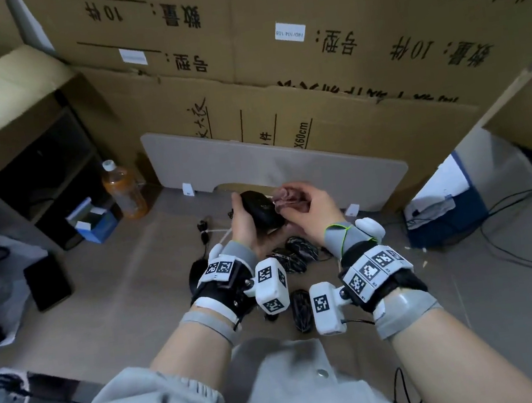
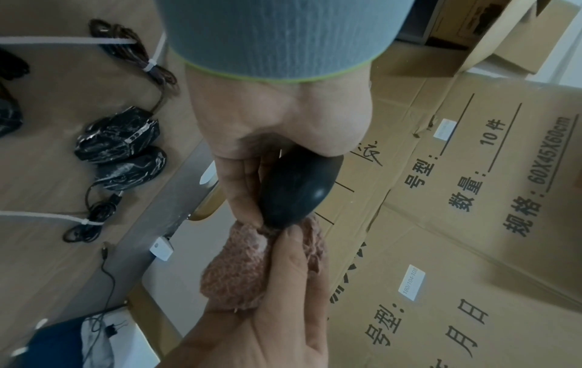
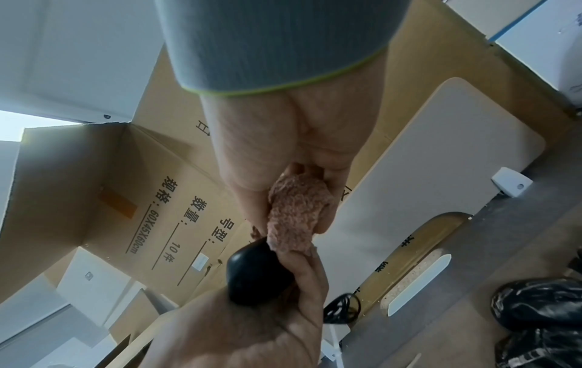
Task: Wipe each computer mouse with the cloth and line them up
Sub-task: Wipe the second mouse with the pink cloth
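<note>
My left hand (image 1: 244,224) grips the black mouse (image 1: 260,208) raised above the worktop (image 1: 119,303), exposing its side, while my right hand (image 1: 308,206) pinches the bunched pink cloth (image 2: 239,271) against it to wipe.

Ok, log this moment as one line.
step: wiping | left hand: holds mouse | right hand: holds cloth against mouse | other mice: on desk

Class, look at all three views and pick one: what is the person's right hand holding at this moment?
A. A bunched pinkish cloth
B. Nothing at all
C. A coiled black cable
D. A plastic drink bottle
A: the right hand has its fingers curled round a bunched pinkish cloth, pressed to the end of the black mouse that the left hand grips.
</note>
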